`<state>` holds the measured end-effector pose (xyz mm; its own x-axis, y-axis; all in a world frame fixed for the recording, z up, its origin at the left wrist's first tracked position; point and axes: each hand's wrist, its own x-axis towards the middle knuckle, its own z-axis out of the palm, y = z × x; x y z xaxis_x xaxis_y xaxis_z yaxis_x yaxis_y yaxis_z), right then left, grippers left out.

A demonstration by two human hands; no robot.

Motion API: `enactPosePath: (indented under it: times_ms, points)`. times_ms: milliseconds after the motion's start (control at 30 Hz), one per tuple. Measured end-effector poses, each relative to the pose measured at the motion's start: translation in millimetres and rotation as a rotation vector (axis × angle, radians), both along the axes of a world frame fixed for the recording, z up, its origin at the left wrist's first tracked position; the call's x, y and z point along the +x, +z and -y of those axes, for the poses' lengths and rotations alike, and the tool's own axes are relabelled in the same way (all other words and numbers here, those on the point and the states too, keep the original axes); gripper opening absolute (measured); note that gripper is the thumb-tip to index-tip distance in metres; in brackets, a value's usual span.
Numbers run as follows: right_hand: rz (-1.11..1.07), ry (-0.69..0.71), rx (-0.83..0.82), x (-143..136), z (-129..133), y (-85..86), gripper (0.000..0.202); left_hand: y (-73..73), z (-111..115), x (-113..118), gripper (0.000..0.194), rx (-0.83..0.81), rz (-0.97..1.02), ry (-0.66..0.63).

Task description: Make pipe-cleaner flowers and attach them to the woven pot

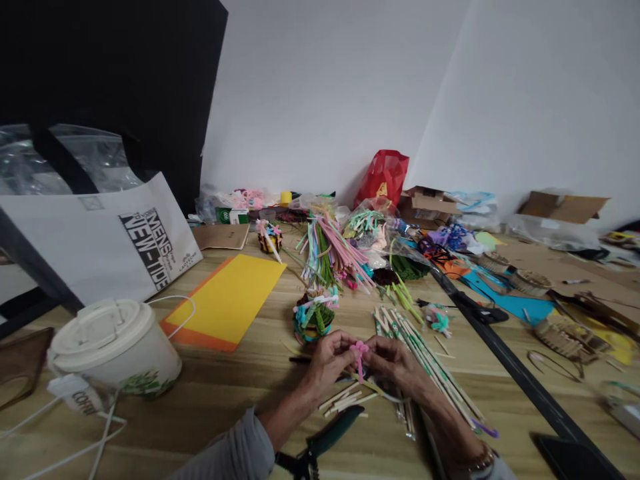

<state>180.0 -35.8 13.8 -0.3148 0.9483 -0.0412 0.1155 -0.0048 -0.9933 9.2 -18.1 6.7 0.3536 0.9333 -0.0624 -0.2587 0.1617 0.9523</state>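
Note:
A small pink pipe-cleaner flower (pixel 359 349) with a short stem hanging down is pinched between both hands. My left hand (pixel 327 357) grips its left side, fingers closed. Closed on its right side are the fingers of my right hand (pixel 397 361). Just beyond the left hand stands a round pot (pixel 313 317) wrapped and filled with colourful pipe cleaners. Short pale stick pieces (pixel 346 400) lie below the hands. A dark green-handled tool (pixel 333 430) rests by the left forearm. Long sticks in green-printed wrapping (pixel 425 357) lie beside and partly behind the right forearm.
Loose pipe cleaners (pixel 333 253) pile up at the back centre. On the left are a lidded white pot (pixel 115 347), a white bag (pixel 95 240) and yellow sheets (pixel 245 287). A black strip (pixel 515 367) crosses the table on the right, near woven pieces (pixel 570 337).

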Motion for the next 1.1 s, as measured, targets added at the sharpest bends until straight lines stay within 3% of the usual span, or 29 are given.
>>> enactPosePath:
  times_ms: [467, 767, 1100]
  points:
    - [0.038, -0.045, 0.085, -5, 1, -1.5, 0.041, -8.3, -4, 0, 0.039, 0.046, -0.005, -0.015]
    - [0.179, -0.101, 0.130, -9, 3, -5.3, 0.043, -3.6, 1, -2, 0.031, 0.094, -0.036, 0.025]
    - [0.108, -0.200, 0.162, -22, 11, -0.7, 0.040, -1.1, 5, 3, 0.019, 0.143, -0.053, 0.094]
